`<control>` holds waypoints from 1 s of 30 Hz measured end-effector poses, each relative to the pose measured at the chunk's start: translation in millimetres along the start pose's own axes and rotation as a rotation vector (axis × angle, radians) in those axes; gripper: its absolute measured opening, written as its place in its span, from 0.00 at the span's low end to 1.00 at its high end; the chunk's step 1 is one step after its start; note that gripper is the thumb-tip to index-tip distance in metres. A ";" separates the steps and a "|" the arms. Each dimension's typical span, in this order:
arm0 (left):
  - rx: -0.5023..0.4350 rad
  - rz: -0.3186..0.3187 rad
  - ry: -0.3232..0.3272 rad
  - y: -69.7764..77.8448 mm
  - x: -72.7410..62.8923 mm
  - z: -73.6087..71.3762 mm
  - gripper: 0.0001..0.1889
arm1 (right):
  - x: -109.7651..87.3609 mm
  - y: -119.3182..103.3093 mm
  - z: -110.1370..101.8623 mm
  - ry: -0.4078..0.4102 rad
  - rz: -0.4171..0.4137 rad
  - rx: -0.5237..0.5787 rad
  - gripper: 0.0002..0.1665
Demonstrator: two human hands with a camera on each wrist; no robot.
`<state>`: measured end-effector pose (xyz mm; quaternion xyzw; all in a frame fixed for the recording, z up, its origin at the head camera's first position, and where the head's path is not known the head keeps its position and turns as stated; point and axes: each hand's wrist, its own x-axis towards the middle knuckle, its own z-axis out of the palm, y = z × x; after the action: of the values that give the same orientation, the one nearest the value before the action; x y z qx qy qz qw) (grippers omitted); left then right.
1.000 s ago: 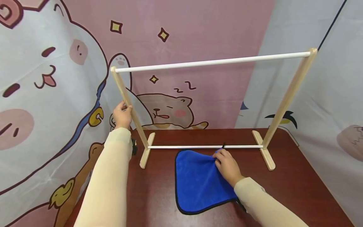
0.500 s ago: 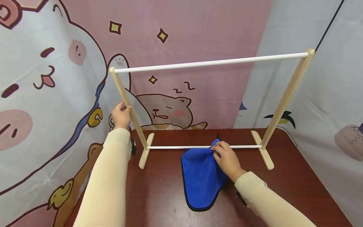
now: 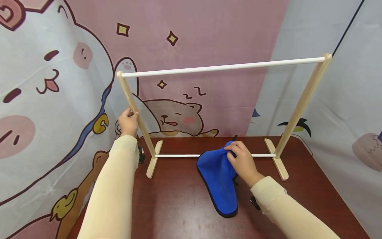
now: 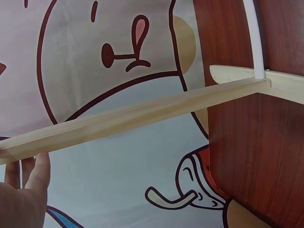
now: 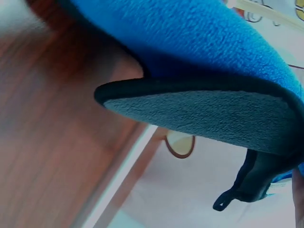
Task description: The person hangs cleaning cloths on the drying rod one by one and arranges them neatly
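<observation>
Cloth (image 3: 219, 179) of blue plush, rounded at the corners and bound in black, hanging in soft folds above the glossy, red-brown, wood-grained tabletop (image 3: 173, 199). Clamped near its upper corner between thumb and fingers of the right hand (image 3: 243, 162). Seen from the head, across the lower rod (image 3: 179, 155), hiding part of its length; impossible to tell whether touching it. Up close from the right wrist, fuzzy, looped pile on the blue face, grey nap on the reverse, and, near the hand, a black strap (image 5: 247, 183) tapering to a small loop.

Around the cloth, an upright rack (image 3: 304, 104) of pale, squared wood, with smooth white round rods and, at the base, flat feet with rounded ends. Closed lightly about its left post (image 3: 142, 128), thumb and fingers of the left hand (image 3: 129, 124); fingertips against the wood in the left wrist view. Cream sleeves (image 3: 117, 186), smooth and close-fitting, on both arms.

Behind, a creased fabric backdrop (image 3: 223, 33) in pink and pale grey, printed with outlined cartoon animals. Readable on it, two letters Z (image 3: 200, 90) over a sleeping creature (image 3: 176, 116). Near the right cuff, a tiny dark mark (image 3: 285, 191), too small to read.
</observation>
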<state>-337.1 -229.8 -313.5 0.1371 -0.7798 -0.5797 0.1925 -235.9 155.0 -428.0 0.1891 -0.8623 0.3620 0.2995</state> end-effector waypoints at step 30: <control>-0.051 -0.031 0.008 -1.9 0.9 -0.6 0.26 | 61.2 -36.6 -41.5 0.166 0.083 0.207 0.12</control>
<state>-337.7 -231.3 -315.1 0.1466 -0.7616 -0.6020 0.1901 -246.1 154.6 -346.2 0.1525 -0.7995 0.4756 0.3335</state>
